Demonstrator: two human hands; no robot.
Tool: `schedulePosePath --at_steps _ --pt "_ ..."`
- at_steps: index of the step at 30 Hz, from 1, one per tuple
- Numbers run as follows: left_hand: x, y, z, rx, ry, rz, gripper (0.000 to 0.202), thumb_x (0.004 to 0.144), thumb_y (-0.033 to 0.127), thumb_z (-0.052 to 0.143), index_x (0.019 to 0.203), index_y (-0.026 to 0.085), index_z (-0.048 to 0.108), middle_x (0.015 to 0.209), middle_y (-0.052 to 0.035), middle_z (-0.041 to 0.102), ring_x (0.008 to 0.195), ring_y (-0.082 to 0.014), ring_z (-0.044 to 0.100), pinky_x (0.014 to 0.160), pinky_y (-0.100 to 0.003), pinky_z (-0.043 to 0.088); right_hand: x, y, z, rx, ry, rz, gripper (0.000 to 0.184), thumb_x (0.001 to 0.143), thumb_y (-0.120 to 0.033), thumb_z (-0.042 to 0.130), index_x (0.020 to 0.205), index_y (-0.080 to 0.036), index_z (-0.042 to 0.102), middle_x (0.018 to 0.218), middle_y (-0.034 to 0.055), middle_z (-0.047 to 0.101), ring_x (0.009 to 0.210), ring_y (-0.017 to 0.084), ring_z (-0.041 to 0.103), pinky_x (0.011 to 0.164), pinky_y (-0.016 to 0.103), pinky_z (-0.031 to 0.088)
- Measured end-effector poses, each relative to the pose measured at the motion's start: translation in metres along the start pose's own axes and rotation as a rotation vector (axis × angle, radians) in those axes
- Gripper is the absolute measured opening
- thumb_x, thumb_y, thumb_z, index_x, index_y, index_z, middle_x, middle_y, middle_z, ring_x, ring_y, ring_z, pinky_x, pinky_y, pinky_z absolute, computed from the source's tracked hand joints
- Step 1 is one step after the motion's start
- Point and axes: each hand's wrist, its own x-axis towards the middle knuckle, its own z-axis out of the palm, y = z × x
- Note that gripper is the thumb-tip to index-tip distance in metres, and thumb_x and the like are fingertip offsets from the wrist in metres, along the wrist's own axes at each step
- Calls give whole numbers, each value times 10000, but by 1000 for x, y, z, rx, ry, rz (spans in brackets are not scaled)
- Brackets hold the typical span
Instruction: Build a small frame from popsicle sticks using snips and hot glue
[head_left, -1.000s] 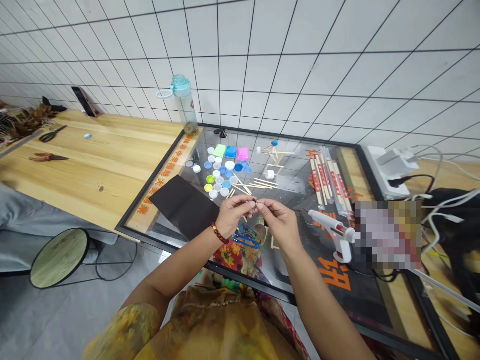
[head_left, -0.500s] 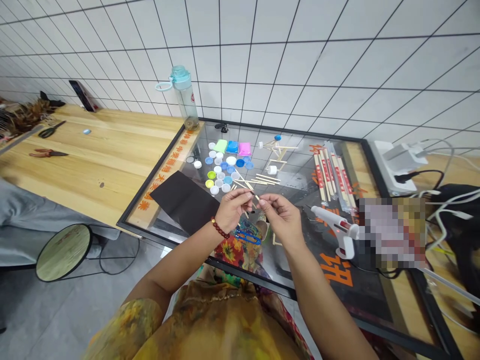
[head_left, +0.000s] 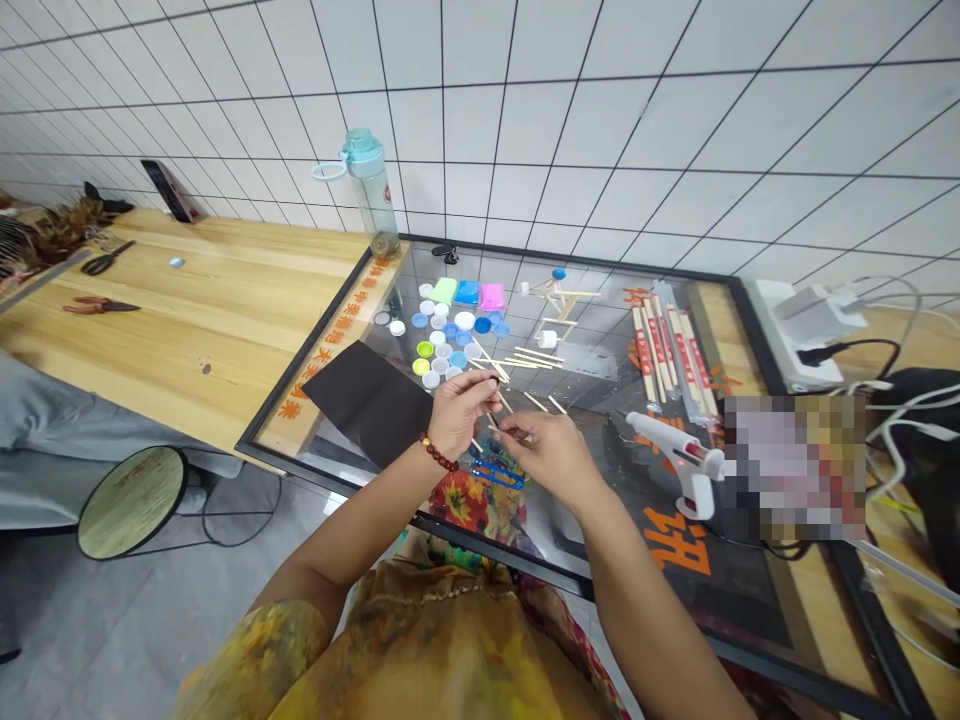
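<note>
I see a small dark piece (head_left: 493, 379) pinched at the fingertips of the left hand (head_left: 459, 412), raised just above the glass tabletop (head_left: 600, 470); it is too small for me to say what it is. That hand is closed down to a fingertip pinch, thumb against forefinger, with a bead bracelet (head_left: 437, 455) on the wrist. The right hand (head_left: 541, 450) sits just beside it, lower and nearer the glass, fingers curled in; I think it grips a thin wooden stick (head_left: 501, 424) between thumb and forefinger, though the view is poor there. Directly under both hands lies a pair of blue scissors (head_left: 495, 472) on the glass. Behind the hands on the glass are loose wooden sticks (head_left: 525, 358) and a cluster of bottle caps (head_left: 446, 340), with a black sheet (head_left: 367, 400) to their left. To the right of the hands on the glass rests a white glue gun (head_left: 679, 462), and wrapped chopsticks (head_left: 664, 345) lie behind it.
</note>
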Motion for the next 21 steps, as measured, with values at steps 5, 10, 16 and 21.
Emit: schedulePosePath --at_steps 5,10,16,21 --pt "-5 0 2 220 -42 137 227 665 322 751 813 152 721 667 -6 621 568 -88 557 571 -245 502 3 -1 -2 242 229 64 212 844 -369 580 920 -211 699 872 41 725 771 173 643 747 297 470" --pt "-13 1 5 500 -114 329 133 703 284 725 794 190 751 844 -57 669 671 -124 598 597 -247 494 5 -4 -5 549 294 154 244 813 -407 618 840 -177 695 754 18 696 676 144 595 691 280 474" --pt "-14 2 6 567 -171 401 102 688 236 730 782 197 744 789 -52 655 707 -130 591 637 -239 481 6 0 -3 647 291 187 253 807 -411 604 796 -170 683 709 13 664 638 131 553 638 270 448" --pt "-24 8 5 460 -208 242 173 719 316 717 764 154 679 712 -35 639 566 -106 581 557 -239 500 -3 -10 -12 709 181 149 273 839 -433 578 780 -181 665 704 14 655 637 141 568 614 268 440"
